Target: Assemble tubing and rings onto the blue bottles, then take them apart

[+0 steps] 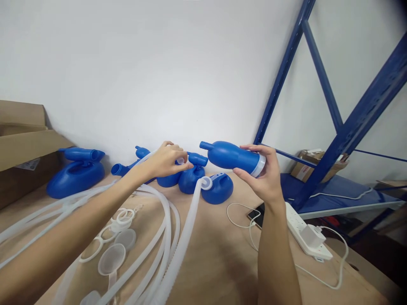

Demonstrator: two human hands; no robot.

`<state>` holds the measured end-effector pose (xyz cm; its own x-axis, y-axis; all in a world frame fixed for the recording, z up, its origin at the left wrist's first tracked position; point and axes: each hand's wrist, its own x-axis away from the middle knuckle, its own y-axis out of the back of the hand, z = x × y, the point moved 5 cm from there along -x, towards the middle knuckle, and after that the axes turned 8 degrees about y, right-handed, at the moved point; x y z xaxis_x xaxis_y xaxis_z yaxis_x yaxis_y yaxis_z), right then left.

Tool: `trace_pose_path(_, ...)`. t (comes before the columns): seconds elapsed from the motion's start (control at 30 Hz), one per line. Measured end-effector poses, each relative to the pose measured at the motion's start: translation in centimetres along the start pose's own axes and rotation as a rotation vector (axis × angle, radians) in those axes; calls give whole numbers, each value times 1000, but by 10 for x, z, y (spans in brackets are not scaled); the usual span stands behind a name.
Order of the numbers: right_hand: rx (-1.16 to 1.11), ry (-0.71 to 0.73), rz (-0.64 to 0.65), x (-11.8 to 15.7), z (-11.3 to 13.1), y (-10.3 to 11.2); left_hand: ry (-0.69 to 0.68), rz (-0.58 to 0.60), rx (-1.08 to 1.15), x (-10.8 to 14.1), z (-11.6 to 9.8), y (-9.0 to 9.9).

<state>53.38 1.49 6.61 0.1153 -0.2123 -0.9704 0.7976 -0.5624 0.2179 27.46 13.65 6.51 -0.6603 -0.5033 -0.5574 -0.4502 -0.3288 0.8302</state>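
My right hand (pixel 265 173) grips a blue plastic bottle-shaped piece (pixel 230 154) by its wide end, thumb below and fingers above. A pale translucent cap (pixel 259 165) rings that wide end, and a narrow spout points left. My left hand (pixel 170 159) is closed over a translucent white hose, whose round end (pixel 180 161) shows under the fingers. Just beyond and below the hands stand blue urinal bottles (pixel 218 189). A corrugated white hose (pixel 187 224) runs from a white ring cap (pixel 206 183) toward me.
Loose white rings (pixel 124 217) and translucent lids (pixel 112 259) lie among coiled hoses at left. A cardboard box (pixel 25 148) and a blue bottle (pixel 76 176) stand further left. To the right are a power strip (pixel 299 228), a phone (pixel 259 216) and a blue metal rack (pixel 321 76).
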Motion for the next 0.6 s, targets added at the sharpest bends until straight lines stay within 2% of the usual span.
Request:
trace_pose_path(0.07, -10, -121, -42, 5, -26, -5, 3, 92, -53, 2, 7, -13)
trace_pose_path(0.17, -75, -365, -149, 24, -73, -22, 35, 312, -31, 8, 17, -41)
trace_pose_path(0.27, -259, -689, -303, 59, -122, -51, 54, 494, 28, 12, 21, -75)
trace_pose_path(0.33, -315, -862, -464, 87, -147, -68, 64, 562, 66, 10, 18, -100)
trace_pose_path(0.43, -267, -928, -533, 116, -168, -87, 105, 527, 116, -2, 6, -135)
trace_pose_path(0.6, -132, -906, -425, 137, -181, -102, 105, 371, 201, -23, -19, -176)
